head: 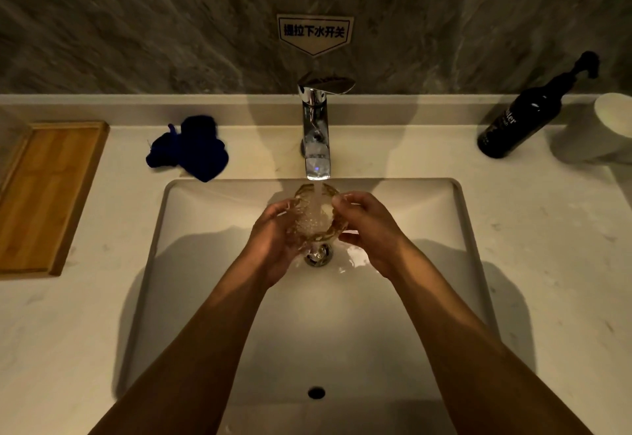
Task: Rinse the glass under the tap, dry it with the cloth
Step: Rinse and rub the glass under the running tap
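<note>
A clear patterned glass (316, 215) is held over the white sink (212, 209), directly under the chrome tap (316, 133). Water runs from the spout into the glass's open mouth. My left hand (273, 239) grips the glass from the left side. My right hand (371, 229) grips it from the right, fingers curled on the rim. A crumpled dark blue cloth (191, 149) lies on the counter left of the tap, by the sink's back left corner. The drain (318, 255) shows just below the glass.
A wooden tray (48, 195) sits on the counter at far left. A dark pump bottle (523, 116) and a white cup (595, 130) stand at the back right. A sign (314, 33) is fixed on the stone wall above the tap.
</note>
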